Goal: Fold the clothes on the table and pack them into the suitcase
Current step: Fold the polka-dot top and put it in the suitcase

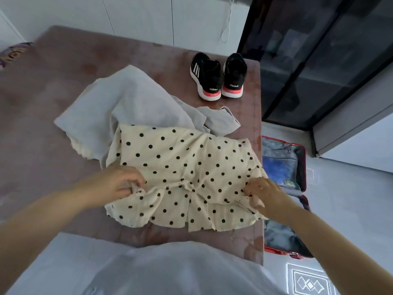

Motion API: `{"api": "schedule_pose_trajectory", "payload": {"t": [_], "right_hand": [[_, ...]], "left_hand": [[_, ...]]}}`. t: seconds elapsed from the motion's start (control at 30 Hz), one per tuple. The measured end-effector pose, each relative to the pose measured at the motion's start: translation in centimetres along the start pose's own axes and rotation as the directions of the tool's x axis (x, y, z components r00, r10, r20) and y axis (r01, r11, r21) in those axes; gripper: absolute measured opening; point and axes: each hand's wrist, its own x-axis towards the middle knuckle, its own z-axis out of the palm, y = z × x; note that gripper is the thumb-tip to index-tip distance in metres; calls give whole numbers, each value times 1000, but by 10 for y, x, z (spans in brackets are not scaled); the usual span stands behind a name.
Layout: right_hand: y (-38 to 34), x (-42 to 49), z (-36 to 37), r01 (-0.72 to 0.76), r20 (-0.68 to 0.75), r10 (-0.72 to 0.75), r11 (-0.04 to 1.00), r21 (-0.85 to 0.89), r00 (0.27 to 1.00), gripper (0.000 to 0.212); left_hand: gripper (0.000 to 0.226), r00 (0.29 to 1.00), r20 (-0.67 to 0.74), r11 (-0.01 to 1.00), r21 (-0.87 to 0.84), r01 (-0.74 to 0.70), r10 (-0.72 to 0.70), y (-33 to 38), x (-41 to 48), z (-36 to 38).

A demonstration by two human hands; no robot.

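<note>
Both hands, left (119,182) and right (260,192), pinch the cream black-dotted cotton garment (187,167) at frame centre on the reddish-brown surface (53,92), red open suitcase (297,167) at right.

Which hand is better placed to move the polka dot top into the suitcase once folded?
Right, probably. The right hand pinches the polka dot top at the right edge of the table, beside the open suitcase. The left hand grips the top's opposite side, away from it.
</note>
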Motion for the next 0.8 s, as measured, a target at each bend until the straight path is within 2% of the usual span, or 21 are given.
{"api": "schedule_pose_trajectory", "payload": {"t": [0.07, 0.13, 0.2, 0.27, 0.33, 0.37, 0.43, 0.5, 0.53, 0.6, 0.67, 0.73, 0.8], "right_hand": [[-8, -9, 12, 42, -67, -36, 995, 92, 997, 66], [-12, -10, 18, 69, -176, -68, 998, 1, 982, 77], [-18, -7, 17, 74, -174, -84, 995, -62, 981, 65], [-20, -5, 11, 37, -149, -39, 999, -12, 988, 36], [-14, -7, 9, 1, -146, 28, 981, 196, 989, 25], [-12, -9, 8, 14, -229, 61, 950, 312, 971, 30], [-10, -17, 5, 27, -347, 188, 847, 531, 919, 47], [-10, -24, 7, 15, -312, 283, 718, 695, 907, 56], [-9, -28, 10, -12, -280, 312, 686, 727, 908, 59], [-2, -34, 18, -70, -210, 274, 747, 661, 939, 63], [4, -39, 29, -78, -87, 141, 858, 508, 986, 64], [2, -39, 24, -62, -21, 80, 891, 449, 997, 55], [0, -28, 10, -63, -58, 106, 864, 500, 993, 37]], "left_hand": [[41, 1000, -19, 1000, 1, -24, 24, -2, -13, 14], [29, 998, -62, 999, -37, -25, 23, 5, -18, 16], [24, 992, -124, 997, -79, -22, 13, 15, -20, 11], [26, 973, -230, 997, -81, -10, -9, 25, -25, 5], [34, 940, -340, 998, -62, -29, 6, 35, -34, -2], [33, 930, -366, 997, -41, -63, 44, 38, -39, -4], [24, 931, -334, 989, 79, -125, 144, 39, -45, -4], [19, 934, -263, 946, 275, -170, 244, 27, -46, 8], [18, 941, -214, 916, 361, -172, 261, 18, -46, 19], [24, 975, -104, 885, 447, -131, 197, 2, -48, 44], [40, 992, -30, 866, 491, -89, 119, -9, -49, 63], [34, 983, -118, 886, 459, -68, 137, -6, -48, 63], [31, 944, -285, 945, 320, -71, 168, 5, -36, 41]]}}
